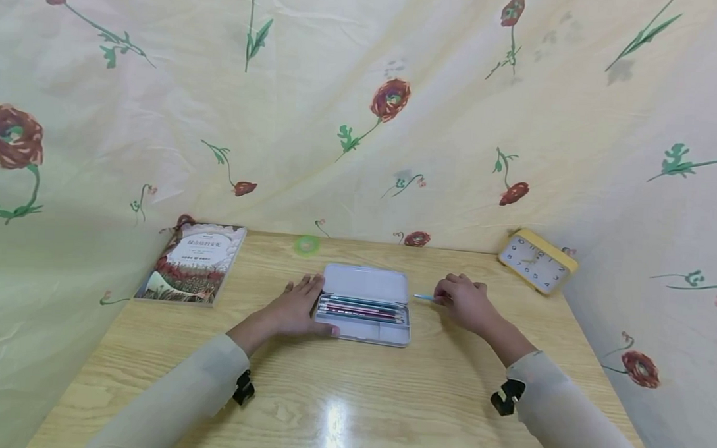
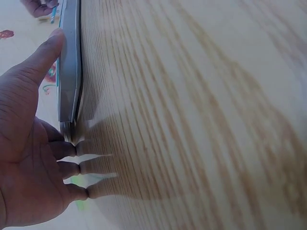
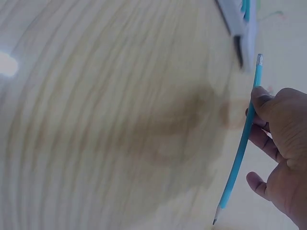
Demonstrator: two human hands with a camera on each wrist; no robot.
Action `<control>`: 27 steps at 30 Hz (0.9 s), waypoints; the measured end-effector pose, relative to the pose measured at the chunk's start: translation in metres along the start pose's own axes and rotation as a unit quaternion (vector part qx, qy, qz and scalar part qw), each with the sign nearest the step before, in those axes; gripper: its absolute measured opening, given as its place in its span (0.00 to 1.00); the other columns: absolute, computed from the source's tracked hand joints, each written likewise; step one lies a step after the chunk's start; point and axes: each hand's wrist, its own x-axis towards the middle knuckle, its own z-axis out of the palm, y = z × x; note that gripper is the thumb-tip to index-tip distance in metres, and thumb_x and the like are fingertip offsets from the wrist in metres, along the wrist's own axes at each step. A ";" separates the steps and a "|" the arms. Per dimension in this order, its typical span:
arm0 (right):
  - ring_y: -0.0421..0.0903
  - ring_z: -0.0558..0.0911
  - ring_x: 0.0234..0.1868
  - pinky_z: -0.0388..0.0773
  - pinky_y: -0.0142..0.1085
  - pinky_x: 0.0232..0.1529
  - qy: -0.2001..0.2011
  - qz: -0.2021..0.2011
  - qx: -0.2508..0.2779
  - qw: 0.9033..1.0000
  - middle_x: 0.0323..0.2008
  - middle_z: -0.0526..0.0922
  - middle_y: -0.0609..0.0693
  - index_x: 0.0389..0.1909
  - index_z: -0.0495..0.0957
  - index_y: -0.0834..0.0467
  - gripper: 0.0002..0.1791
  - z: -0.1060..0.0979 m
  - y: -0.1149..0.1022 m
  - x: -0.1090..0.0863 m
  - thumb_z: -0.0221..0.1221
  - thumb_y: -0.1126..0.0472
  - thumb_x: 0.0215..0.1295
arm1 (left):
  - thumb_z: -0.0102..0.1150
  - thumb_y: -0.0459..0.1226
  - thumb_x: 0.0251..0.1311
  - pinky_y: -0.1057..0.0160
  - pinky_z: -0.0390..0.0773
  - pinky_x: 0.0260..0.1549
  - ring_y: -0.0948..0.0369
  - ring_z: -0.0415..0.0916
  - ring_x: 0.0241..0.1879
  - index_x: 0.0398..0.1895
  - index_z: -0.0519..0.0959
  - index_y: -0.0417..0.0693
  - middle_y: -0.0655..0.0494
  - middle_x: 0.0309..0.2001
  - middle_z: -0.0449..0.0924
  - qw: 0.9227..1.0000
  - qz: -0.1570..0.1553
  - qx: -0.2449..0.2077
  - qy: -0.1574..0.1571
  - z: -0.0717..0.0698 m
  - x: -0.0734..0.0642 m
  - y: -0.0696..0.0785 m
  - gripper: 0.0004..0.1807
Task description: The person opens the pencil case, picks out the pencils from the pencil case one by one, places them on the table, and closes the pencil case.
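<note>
A pale pencil case [image 1: 363,329] lies with its lid [image 1: 365,283] folded back on the wooden table. Several pencils [image 1: 361,311] lie side by side in its rear compartment; the front one shows bare. My left hand [image 1: 296,309] rests at the case's left end, thumb on the front rim and the other fingers spread behind, as the left wrist view also shows. To the right of the case, my right hand [image 1: 465,301] pinches a light blue pencil [image 3: 242,139] between thumb and fingers. Its metal-capped end points toward the case, and the sharpened tip points away.
A book [image 1: 194,264] with a flowery cover lies at the table's back left. At the back right is a yellow clock [image 1: 536,262]. Flower-patterned cloth [image 1: 315,117] hangs behind and beside the table [image 1: 305,393].
</note>
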 end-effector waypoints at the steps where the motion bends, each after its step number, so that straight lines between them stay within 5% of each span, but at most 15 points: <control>1: 0.50 0.78 0.43 0.75 0.78 0.54 0.001 0.003 -0.003 1.000 0.37 0.83 0.46 0.36 0.84 0.50 0.07 0.001 0.004 -0.002 0.69 0.63 0.76 | 0.66 0.77 0.60 0.37 0.39 0.90 0.42 0.35 0.92 0.92 0.42 0.40 0.43 0.92 0.39 1.000 0.000 0.001 0.000 0.000 0.000 0.000 0.75; 9: 0.51 0.79 0.43 0.75 0.78 0.53 0.007 0.008 -0.012 1.000 0.38 0.83 0.46 0.37 0.85 0.50 0.06 0.004 0.022 -0.015 0.71 0.63 0.74 | 0.66 0.76 0.60 0.37 0.39 0.90 0.41 0.36 0.92 0.92 0.42 0.40 0.42 0.92 0.40 1.000 0.001 0.001 0.000 0.000 0.000 -0.001 0.74; 27: 0.49 0.77 0.41 0.78 0.76 0.50 0.009 0.003 -0.016 1.000 0.38 0.82 0.45 0.38 0.86 0.49 0.06 0.012 0.026 -0.021 0.70 0.63 0.75 | 0.66 0.76 0.60 0.37 0.39 0.90 0.41 0.36 0.92 0.92 0.43 0.40 0.43 0.92 0.40 1.000 0.000 0.003 0.002 0.000 -0.001 0.001 0.74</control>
